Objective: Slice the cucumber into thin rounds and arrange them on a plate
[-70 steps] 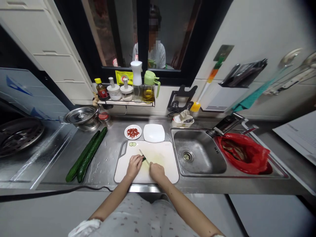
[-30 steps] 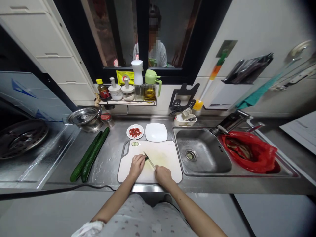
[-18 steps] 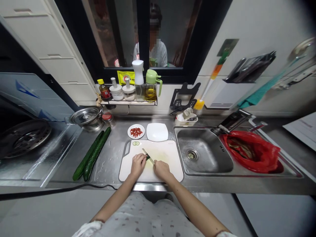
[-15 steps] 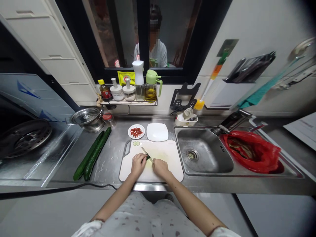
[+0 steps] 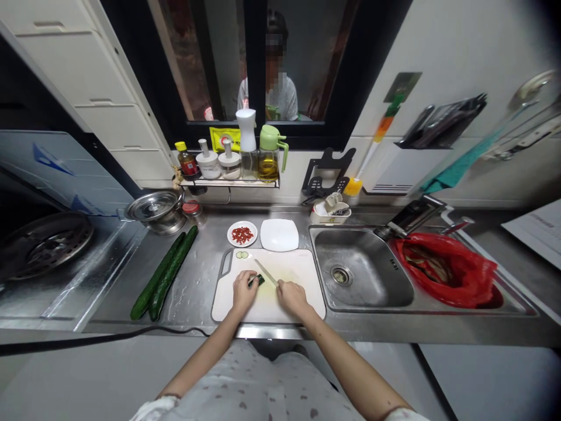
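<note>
On the white cutting board [image 5: 232,301], my left hand [image 5: 244,290] is closed on a short piece of dark green cucumber [image 5: 260,280]. My right hand [image 5: 293,296] grips the handle of a knife [image 5: 265,272], its blade pointing up and to the left, just right of the piece and apart from it. Thin cucumber slices [image 5: 242,255] lie at the board's upper left corner. Behind the board stand a small plate of chopped red pieces [image 5: 242,235] and a bare white square plate [image 5: 279,235].
Two long whole cucumbers [image 5: 169,275] lie left of the board. To the right are the steel sink [image 5: 363,263] and a red plastic bag [image 5: 451,269]. A lidded steel pot [image 5: 155,211] and a rack of seasoning bottles [image 5: 228,183] stand at the back.
The knife has moved right, away from the cucumber piece, together with my right hand. My left hand keeps its hold, shifted slightly to the left.
</note>
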`<state>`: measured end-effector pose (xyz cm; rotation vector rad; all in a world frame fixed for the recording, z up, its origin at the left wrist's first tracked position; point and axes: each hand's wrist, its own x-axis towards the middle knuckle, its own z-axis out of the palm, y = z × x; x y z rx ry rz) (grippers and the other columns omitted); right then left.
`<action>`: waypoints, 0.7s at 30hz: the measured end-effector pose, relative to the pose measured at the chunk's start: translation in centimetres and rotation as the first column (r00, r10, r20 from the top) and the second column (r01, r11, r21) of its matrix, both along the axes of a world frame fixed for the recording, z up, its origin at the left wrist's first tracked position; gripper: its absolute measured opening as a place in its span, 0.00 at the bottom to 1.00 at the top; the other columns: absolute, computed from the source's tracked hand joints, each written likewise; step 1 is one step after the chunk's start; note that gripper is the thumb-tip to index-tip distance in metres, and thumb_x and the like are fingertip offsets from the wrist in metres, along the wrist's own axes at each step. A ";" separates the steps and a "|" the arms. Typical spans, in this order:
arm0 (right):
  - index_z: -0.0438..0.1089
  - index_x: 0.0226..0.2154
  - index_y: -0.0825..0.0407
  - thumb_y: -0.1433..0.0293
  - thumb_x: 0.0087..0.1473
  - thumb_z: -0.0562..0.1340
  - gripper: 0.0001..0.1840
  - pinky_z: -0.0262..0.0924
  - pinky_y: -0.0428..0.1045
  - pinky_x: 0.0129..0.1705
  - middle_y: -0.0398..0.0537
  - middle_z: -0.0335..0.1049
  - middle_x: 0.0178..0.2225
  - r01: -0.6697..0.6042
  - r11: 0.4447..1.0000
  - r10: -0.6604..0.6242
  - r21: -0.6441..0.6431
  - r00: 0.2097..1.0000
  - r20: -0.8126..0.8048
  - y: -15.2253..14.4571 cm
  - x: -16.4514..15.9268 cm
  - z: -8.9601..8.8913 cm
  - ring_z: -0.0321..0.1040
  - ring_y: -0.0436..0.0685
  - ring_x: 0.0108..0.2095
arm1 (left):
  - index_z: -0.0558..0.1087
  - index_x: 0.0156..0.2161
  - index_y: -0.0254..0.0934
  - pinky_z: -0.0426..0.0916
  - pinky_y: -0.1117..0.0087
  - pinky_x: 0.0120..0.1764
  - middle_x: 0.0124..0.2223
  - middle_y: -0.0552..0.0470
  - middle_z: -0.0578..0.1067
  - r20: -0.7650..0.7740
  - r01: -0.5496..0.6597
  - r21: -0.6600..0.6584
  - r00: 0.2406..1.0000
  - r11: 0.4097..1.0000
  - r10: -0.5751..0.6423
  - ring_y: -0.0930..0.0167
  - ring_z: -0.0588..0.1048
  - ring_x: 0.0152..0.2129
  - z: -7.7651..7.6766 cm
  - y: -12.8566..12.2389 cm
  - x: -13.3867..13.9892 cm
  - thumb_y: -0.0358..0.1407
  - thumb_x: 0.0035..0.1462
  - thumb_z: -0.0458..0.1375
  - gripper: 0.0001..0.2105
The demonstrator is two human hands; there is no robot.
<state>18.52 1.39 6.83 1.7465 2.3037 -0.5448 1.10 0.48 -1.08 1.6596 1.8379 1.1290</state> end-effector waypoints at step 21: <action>0.62 0.53 0.47 0.69 0.61 0.49 0.19 0.47 0.48 0.41 0.53 0.70 0.39 -0.111 0.974 0.096 0.197 0.992 0.081 -1.1 5.4 1.1 0.64 0.56 0.41 | 0.75 0.43 0.36 0.67 0.69 0.42 0.41 0.47 0.77 0.333 0.351 -0.221 0.904 0.910 -0.268 0.69 0.74 0.35 4.6 3.7 -2.9 0.43 0.53 0.57 0.16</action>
